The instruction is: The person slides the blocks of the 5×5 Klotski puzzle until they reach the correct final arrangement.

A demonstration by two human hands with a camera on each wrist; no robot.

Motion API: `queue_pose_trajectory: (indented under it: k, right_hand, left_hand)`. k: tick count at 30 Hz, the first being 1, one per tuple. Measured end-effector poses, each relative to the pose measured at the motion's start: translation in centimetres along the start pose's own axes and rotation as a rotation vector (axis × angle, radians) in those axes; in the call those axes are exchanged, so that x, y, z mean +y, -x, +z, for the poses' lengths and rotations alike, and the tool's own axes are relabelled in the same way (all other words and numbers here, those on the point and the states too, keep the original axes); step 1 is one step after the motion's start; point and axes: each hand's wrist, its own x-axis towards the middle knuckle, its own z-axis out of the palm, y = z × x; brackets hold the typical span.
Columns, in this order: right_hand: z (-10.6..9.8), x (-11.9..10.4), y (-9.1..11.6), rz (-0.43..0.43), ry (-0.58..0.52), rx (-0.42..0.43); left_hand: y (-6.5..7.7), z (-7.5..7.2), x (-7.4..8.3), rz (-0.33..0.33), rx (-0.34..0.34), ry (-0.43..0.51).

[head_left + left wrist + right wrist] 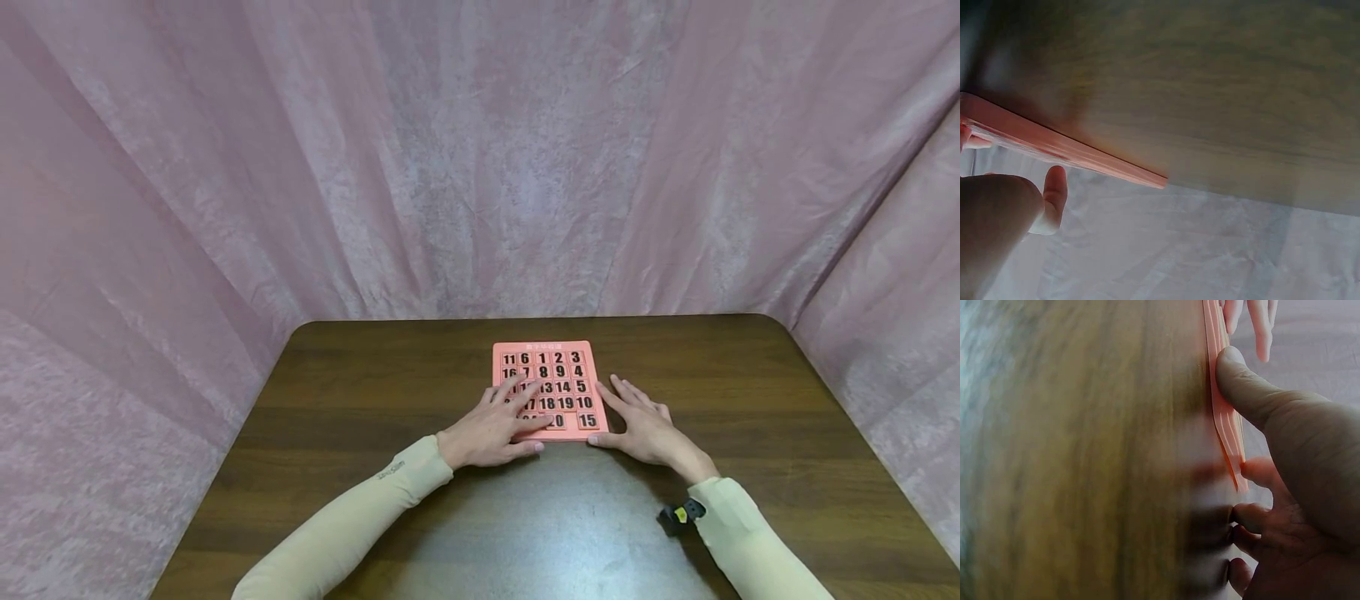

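Observation:
A pink sliding number puzzle lies flat on the table, its tiles marked with black numbers. The bottom row has a gap between tile 20 and tile 15. My left hand spreads over the left part of the board and hides several tiles. Its index fingertip is at tile 20; the thumb lies out past the near edge. At the near right corner is my right hand, thumb against the near edge and index finger at the right side. The right wrist view shows that thumb touching the pink edge.
The brown wooden table extends around the board, with a glare patch near its front. Pink velvety curtains hang behind it and at both sides. A small dark device sits at the right wrist.

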Motion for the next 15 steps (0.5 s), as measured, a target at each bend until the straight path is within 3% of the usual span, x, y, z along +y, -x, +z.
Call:
queue_pose_trajectory:
  k: [15]
  right_hand:
    - [0.0, 0.1, -0.1, 0.004, -0.006, -0.002]
  left_hand:
    - [-1.7, -0.2, 1.1, -0.002, -0.015, -0.015]
